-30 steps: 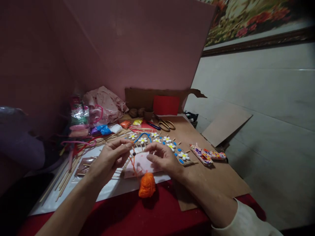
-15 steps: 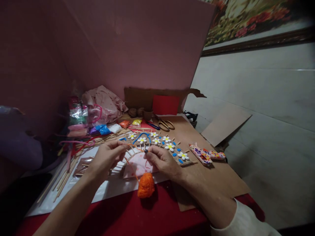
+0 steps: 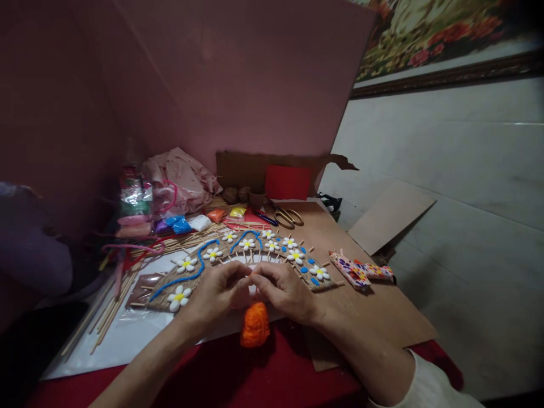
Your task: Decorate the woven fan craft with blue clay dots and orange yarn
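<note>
My left hand (image 3: 225, 292) and my right hand (image 3: 285, 290) meet above the front of the table, thumbs and fingertips pinched together. A bit of orange yarn shows between the fingertips; anything else held there is hidden. Just below hangs or rests an orange yarn ball (image 3: 255, 325); I cannot tell which. Behind my hands lies a fan-shaped piece wrapped in brown twine (image 3: 161, 288), with wooden sticks poking out of its edges. White clay flowers with yellow centres (image 3: 296, 256), blue clay ovals (image 3: 314, 281) and a wavy blue line (image 3: 193, 276) decorate it.
Gold-handled scissors (image 3: 289, 217) lie at the back of the brown cardboard (image 3: 374, 317). On the right is a flower-patterned object (image 3: 361, 271). Several bags of coloured clay (image 3: 178, 224), loose wooden sticks (image 3: 104, 317) and crumpled pink cloth (image 3: 181, 175) sit on the left.
My left hand has moved right and down to meet my right hand. The orange strand stretched between them and the dark bead at my right fingertips are out of sight now.
</note>
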Available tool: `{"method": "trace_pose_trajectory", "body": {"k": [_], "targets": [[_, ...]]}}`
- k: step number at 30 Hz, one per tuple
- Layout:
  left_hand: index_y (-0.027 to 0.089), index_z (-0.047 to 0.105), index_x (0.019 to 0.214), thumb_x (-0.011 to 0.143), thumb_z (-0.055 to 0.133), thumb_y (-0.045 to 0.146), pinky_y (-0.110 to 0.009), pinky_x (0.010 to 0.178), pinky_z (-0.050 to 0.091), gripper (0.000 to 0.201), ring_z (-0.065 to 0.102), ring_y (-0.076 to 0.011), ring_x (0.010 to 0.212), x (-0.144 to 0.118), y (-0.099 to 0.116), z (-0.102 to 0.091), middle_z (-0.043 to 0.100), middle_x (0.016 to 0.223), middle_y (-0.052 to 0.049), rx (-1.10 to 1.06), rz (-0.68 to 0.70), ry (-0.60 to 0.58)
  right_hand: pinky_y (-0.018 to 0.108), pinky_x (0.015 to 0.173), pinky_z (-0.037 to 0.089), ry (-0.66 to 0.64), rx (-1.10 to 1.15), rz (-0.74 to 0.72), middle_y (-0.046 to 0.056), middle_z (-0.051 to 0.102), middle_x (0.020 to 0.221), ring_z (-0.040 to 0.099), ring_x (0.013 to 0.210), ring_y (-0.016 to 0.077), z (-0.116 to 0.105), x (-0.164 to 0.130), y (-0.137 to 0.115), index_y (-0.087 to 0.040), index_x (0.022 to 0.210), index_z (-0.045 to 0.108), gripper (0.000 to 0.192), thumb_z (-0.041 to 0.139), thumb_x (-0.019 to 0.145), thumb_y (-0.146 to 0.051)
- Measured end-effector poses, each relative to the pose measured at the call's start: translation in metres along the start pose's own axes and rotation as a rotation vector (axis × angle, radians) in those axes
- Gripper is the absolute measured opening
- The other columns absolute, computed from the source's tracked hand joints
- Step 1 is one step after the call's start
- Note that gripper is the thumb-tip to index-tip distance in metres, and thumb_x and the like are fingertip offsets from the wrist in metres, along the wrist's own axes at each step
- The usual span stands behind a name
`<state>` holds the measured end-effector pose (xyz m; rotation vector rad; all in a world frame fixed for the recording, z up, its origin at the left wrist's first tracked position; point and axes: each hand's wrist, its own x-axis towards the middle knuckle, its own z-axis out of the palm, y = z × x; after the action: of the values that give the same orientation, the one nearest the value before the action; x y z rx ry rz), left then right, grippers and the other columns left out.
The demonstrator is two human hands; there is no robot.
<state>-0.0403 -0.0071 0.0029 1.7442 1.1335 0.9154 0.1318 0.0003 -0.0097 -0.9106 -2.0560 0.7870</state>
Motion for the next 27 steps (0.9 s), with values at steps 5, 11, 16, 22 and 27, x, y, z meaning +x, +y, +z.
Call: {"method": "trace_pose_trajectory", "body": {"k": [5, 11, 16, 22, 27], "targets": [[0.016, 0.064, 0.066, 0.077, 0.057, 0.030, -0.020, 0.050, 0.035, 0.020, 0.047, -0.0124, 0.056, 0.002, -0.003, -0.001, 0.056, 0.059, 0.000, 0.089, 0.015, 0.054, 0.025, 0.060, 0.034, 0.060, -0.079, -0.015, -0.002, 0.051, 0.064, 0.046, 0.061, 0.0118, -0.003, 0.000, 0.000, -0.018, 0.067, 0.053, 0.022, 0.050, 0.088, -0.026], [0.015, 0.057, 0.066, 0.069, 0.067, 0.042, -0.020, 0.046, 0.037, 0.029, 0.039, -0.0074, 0.046, 0.002, 0.000, 0.001, 0.045, 0.056, 0.005, -0.318, -0.244, 0.018, 0.026, 0.063, 0.037, 0.198, -0.073, 0.039, 0.000, 0.054, 0.069, 0.049, 0.066, 0.0129, -0.013, 0.008, 0.009, -0.018, 0.071, 0.058, 0.021, 0.050, 0.087, -0.029], [0.016, 0.057, 0.073, 0.066, 0.069, 0.049, -0.015, 0.035, 0.022, 0.036, 0.017, -0.0025, 0.037, 0.000, 0.006, -0.003, 0.028, 0.045, 0.012, -0.501, -0.373, 0.043, 0.025, 0.057, 0.042, 0.378, -0.086, 0.333, 0.003, 0.061, 0.069, 0.055, 0.063, 0.0142, -0.046, 0.030, 0.018, -0.014, 0.080, 0.062, 0.025, 0.046, 0.084, -0.032], [0.017, 0.054, 0.073, 0.065, 0.071, 0.045, -0.014, 0.034, 0.011, 0.034, 0.012, -0.0023, 0.037, 0.000, 0.010, -0.004, 0.024, 0.042, 0.013, -0.592, -0.363, 0.030, 0.030, 0.079, 0.043, 0.263, -0.574, 0.589, 0.012, 0.068, 0.095, 0.061, 0.092, 0.0229, -0.085, 0.083, 0.052, -0.013, 0.087, 0.066, 0.017, 0.051, 0.081, -0.015], [0.016, 0.057, 0.077, 0.068, 0.070, 0.045, -0.014, 0.034, 0.010, 0.033, 0.012, -0.0025, 0.038, 0.000, 0.010, -0.004, 0.023, 0.043, 0.013, -0.613, -0.354, 0.039, 0.037, 0.085, 0.046, 0.178, -0.688, 0.736, 0.018, 0.061, 0.109, 0.058, 0.102, 0.0256, -0.084, 0.117, 0.099, -0.006, 0.103, 0.061, 0.028, 0.062, 0.083, -0.026]]}}
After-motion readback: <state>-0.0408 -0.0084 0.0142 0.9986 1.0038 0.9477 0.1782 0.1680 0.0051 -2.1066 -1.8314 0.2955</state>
